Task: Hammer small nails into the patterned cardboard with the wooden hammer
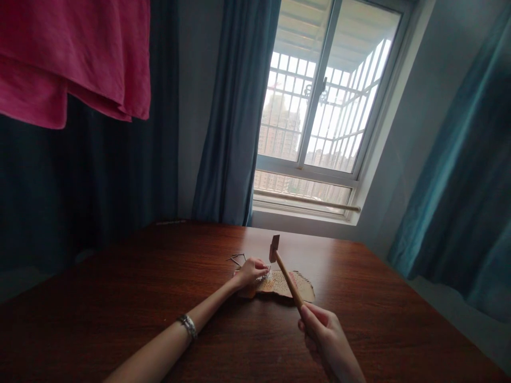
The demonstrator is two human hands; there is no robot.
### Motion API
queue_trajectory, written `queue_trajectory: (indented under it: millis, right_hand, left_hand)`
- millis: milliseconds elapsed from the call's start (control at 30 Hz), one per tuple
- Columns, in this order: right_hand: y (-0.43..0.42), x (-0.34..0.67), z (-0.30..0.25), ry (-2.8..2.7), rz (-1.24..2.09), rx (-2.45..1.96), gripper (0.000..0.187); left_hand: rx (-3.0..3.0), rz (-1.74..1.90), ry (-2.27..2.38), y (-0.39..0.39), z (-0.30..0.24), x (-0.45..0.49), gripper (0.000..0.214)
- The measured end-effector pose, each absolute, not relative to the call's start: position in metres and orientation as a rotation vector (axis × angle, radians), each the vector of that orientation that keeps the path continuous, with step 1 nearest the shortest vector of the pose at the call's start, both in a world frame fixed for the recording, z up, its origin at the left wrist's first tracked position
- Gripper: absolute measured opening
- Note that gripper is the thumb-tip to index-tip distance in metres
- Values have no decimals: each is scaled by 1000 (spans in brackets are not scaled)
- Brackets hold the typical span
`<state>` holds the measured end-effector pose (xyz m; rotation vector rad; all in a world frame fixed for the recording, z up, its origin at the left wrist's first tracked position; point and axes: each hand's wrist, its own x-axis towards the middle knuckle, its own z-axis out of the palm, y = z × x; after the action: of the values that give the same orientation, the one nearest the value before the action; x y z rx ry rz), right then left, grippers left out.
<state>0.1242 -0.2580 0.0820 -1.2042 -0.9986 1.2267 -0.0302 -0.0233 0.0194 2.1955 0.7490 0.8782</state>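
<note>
The person's left arm reaches forward over the table, angled inward from the near left, elbow side low and a silvery band round the wrist; the left hand is down at the left part of a piece of cardboard, its fingers bent and the tips drawn close together. There may be something thin between those fingertips, but it's too small for me to tell. The right hand comes in from the near right, raised in front of the cardboard, fingers wrapped firmly round the lower handle of a hammer, thumb lying along the wood. The hammer has a pale yellowish-brown handle, slim and straight, and a small, blocky, reddish-brown head. It's held up in the air, its handle crossing in front of the cardboard to my eye, slanting away from the person and leftward, head at the far upper end; the head itself stands nearly upright, tilted slightly right at the top. The cardboard lies flat, tan, peppered with small dark specks, reddish toward the right, its near edge ragged, its length running left to right. A few loose dark nails lie just beyond the left hand.
</note>
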Motion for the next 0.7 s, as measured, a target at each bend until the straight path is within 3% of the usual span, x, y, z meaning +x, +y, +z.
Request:
queue_trajectory:
  millis: [700]
  right_hand:
    - [-256, 118, 72, -1023, 1224, -1231, 45]
  left_hand:
    - [2205, 839, 752, -23, 17, -31, 31]
